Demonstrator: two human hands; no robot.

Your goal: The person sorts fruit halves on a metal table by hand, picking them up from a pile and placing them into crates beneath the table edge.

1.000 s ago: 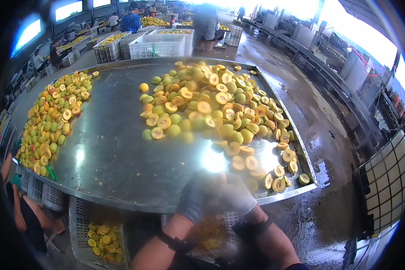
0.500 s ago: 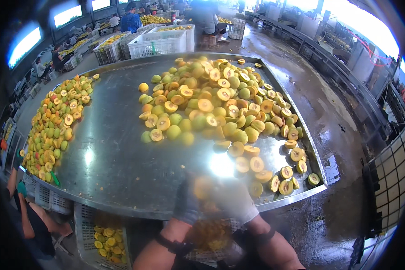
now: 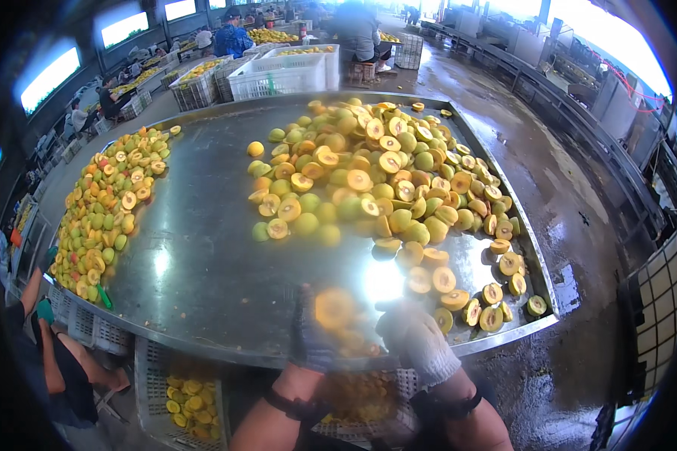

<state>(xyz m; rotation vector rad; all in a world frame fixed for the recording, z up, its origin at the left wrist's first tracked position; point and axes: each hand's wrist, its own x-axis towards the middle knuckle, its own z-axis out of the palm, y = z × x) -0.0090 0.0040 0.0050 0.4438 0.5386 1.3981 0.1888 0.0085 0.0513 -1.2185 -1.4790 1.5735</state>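
Note:
Between my hands, at the table's near edge, is a blurred orange-yellow peach half (image 3: 335,310). My left hand (image 3: 311,331), in a dark grey glove, is seen edge-on and closed against its left side; the haze hides the exact grip. My right hand (image 3: 420,338), in a white knit glove, is curled just right of the fruit. Its fingertips are hidden, and I cannot make out what they hold. A large heap of halved yellow-green peaches (image 3: 399,180) lies beyond, with several loose cut halves (image 3: 491,319) close to the right hand.
The metal table (image 3: 203,263) has a raised rim. At its left lie more peaches (image 3: 105,210) and a green-handled tool (image 3: 104,296). Crates of fruit (image 3: 192,406) stand below the near edge. A co-worker's arm (image 3: 53,361) is at lower left. White crates (image 3: 278,79) stand behind.
The view has shifted slightly, so the table sits lower and to the right. My right hand has drawn a little away from the left, and the peach half shows more plainly beside the left hand.

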